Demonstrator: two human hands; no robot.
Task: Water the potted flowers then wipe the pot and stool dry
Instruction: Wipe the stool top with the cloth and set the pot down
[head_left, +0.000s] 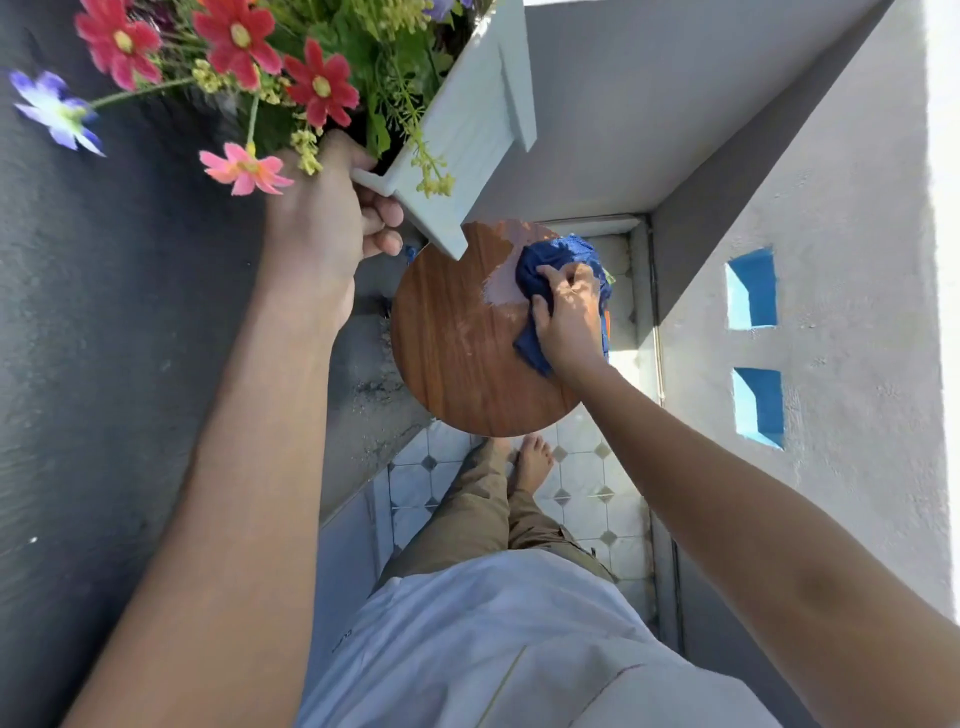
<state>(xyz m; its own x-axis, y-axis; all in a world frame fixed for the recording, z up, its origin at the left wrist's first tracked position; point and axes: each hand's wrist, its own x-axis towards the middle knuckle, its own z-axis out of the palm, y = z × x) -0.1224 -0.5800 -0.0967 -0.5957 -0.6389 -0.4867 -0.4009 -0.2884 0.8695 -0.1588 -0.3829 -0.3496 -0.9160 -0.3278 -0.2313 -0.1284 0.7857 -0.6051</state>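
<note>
Left hand lifts pot; right hand presses cloth, seemingly flat, on stool.

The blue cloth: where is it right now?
In the head view, the blue cloth lies bunched under the right hand, pressed on the far right part of the round wooden stool top.

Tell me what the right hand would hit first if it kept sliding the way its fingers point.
Likely nothing solid: the right hand, pressing the blue cloth on the round wooden stool top, points toward its far edge. Past that lies the tiled floor below; depth is unclear.
</note>
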